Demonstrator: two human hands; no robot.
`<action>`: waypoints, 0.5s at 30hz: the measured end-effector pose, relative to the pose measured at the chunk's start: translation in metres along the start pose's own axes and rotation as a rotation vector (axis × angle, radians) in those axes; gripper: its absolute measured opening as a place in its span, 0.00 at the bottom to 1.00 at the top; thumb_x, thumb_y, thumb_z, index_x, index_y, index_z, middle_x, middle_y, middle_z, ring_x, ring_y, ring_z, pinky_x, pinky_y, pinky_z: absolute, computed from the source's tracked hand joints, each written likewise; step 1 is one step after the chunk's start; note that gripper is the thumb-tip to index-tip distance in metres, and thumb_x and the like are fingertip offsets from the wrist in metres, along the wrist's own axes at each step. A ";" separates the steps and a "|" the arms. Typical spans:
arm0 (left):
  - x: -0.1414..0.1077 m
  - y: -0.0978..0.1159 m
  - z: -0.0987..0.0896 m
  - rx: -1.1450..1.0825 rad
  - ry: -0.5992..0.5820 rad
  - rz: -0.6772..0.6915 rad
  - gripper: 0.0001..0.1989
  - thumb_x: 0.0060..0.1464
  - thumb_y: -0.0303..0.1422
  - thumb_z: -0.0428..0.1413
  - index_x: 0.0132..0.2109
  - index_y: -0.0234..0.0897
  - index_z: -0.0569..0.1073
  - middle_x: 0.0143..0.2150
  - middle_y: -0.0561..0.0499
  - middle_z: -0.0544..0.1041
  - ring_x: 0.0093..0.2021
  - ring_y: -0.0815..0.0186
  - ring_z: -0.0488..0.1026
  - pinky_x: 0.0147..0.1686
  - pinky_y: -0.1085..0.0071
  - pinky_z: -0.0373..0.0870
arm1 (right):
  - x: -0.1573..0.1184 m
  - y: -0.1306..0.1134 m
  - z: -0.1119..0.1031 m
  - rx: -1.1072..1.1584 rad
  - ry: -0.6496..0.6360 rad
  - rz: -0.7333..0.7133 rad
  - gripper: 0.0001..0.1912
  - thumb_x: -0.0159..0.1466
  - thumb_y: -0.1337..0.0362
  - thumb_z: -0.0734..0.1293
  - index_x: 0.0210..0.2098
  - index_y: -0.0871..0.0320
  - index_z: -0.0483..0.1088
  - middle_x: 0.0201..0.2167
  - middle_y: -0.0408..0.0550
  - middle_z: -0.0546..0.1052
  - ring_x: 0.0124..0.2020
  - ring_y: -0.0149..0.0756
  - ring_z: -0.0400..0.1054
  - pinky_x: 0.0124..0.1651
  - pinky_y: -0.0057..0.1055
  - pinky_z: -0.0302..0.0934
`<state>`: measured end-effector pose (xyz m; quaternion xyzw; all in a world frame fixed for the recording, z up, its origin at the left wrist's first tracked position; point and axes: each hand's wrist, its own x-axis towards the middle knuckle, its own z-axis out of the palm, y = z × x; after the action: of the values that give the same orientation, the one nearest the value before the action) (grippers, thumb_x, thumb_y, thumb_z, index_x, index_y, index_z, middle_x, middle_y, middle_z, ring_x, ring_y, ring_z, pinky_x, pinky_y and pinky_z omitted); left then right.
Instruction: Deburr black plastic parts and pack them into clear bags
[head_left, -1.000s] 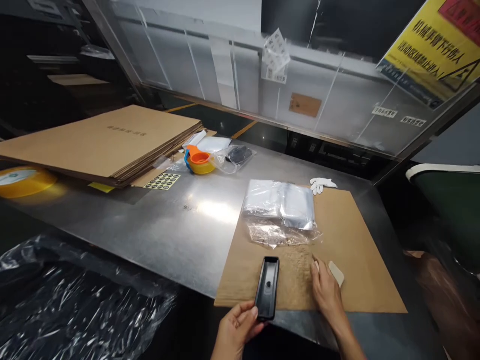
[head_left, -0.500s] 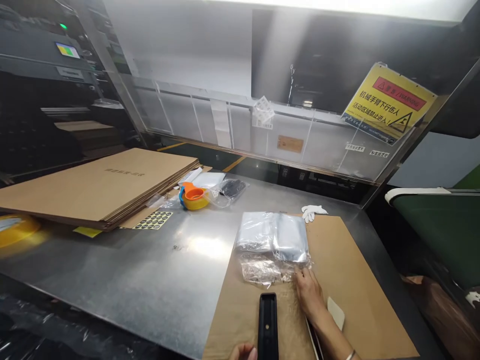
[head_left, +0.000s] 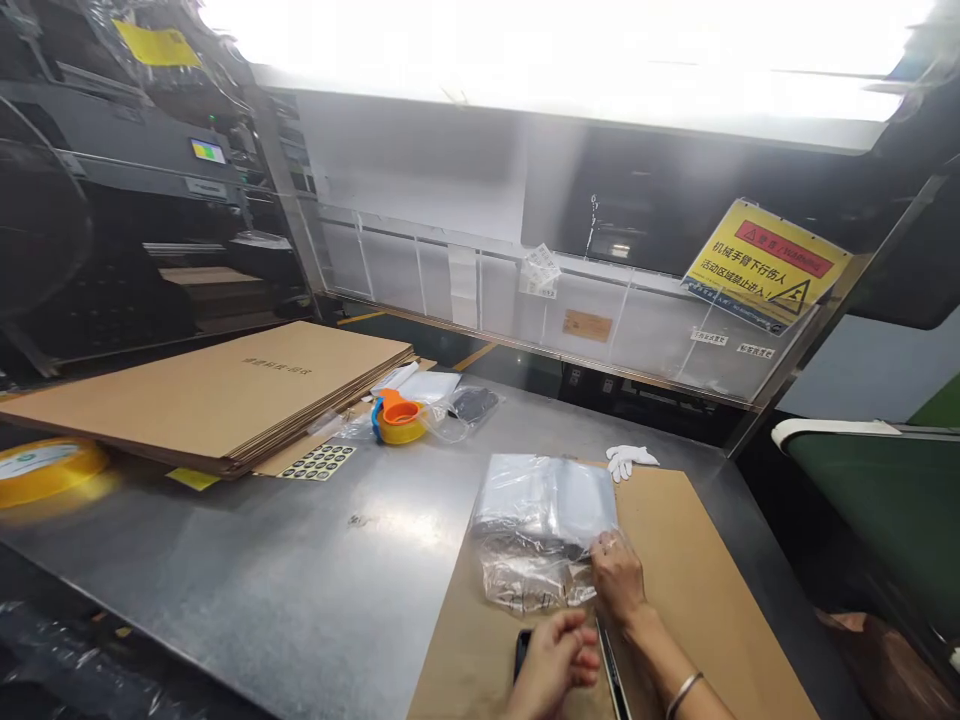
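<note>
My right hand (head_left: pixel 619 577) is closed at the near right corner of a stack of clear plastic bags (head_left: pixel 544 495), its fingertips pinching the crinkled film. My left hand (head_left: pixel 556 655) hovers just below the bags with its fingers apart and slightly curled, holding nothing. Behind it, a long black tray-like part (head_left: pixel 523 650) shows only at its upper left end; the hand covers the rest. A narrow dark strip with a pale edge (head_left: pixel 613 672) lies between my two hands, partly hidden by the right wrist. Everything here rests on a flat cardboard sheet (head_left: pixel 701 600).
A white glove (head_left: pixel 630 460) lies at the sheet's far edge. Left on the metal table (head_left: pixel 315 570) are stacked flat cardboard (head_left: pixel 225 400), an orange tape dispenser (head_left: pixel 397 415), a sticker sheet (head_left: pixel 319 462) and a yellow tape roll (head_left: pixel 49 470). A green conveyor (head_left: pixel 885 520) runs at right.
My left hand has come up from the bottom edge, over the black part. The right hand stays at the bags' corner. The pale piece beside my right wrist no longer shows. The view has tilted upward.
</note>
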<state>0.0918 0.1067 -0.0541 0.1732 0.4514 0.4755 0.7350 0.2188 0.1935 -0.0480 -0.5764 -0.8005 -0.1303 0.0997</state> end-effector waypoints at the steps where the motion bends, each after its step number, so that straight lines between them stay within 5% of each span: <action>1: 0.010 0.003 0.013 -0.027 0.005 -0.004 0.09 0.44 0.27 0.60 0.35 0.32 0.69 0.26 0.51 0.74 0.21 0.71 0.70 0.22 0.75 0.65 | 0.001 0.001 -0.002 0.008 -0.008 0.010 0.05 0.64 0.66 0.63 0.36 0.61 0.69 0.37 0.45 0.73 0.39 0.33 0.69 0.41 0.36 0.65; 4: 0.036 0.010 0.043 -0.094 0.016 -0.003 0.03 0.54 0.28 0.54 0.36 0.31 0.70 0.28 0.54 0.73 0.25 0.73 0.70 0.27 0.74 0.68 | 0.005 0.004 -0.007 0.049 -0.036 0.033 0.06 0.64 0.65 0.63 0.33 0.62 0.69 0.34 0.44 0.73 0.38 0.32 0.69 0.40 0.34 0.66; 7: 0.058 0.016 0.061 -0.150 0.061 -0.008 0.09 0.58 0.34 0.52 0.38 0.31 0.70 0.32 0.52 0.72 0.27 0.71 0.70 0.27 0.72 0.70 | 0.008 0.009 -0.012 0.119 -0.070 0.042 0.08 0.64 0.64 0.63 0.32 0.62 0.69 0.33 0.43 0.74 0.36 0.31 0.69 0.40 0.34 0.65; 15: 0.093 0.031 0.068 -0.318 0.185 -0.034 0.13 0.58 0.35 0.52 0.48 0.33 0.68 0.43 0.47 0.72 0.37 0.65 0.72 0.34 0.65 0.73 | -0.003 0.017 -0.032 0.482 -0.094 0.011 0.12 0.64 0.66 0.60 0.25 0.60 0.69 0.25 0.42 0.72 0.29 0.30 0.67 0.35 0.29 0.61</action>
<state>0.1447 0.2137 -0.0431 0.0027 0.4390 0.5423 0.7164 0.2357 0.1859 -0.0168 -0.5458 -0.8091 0.0919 0.1976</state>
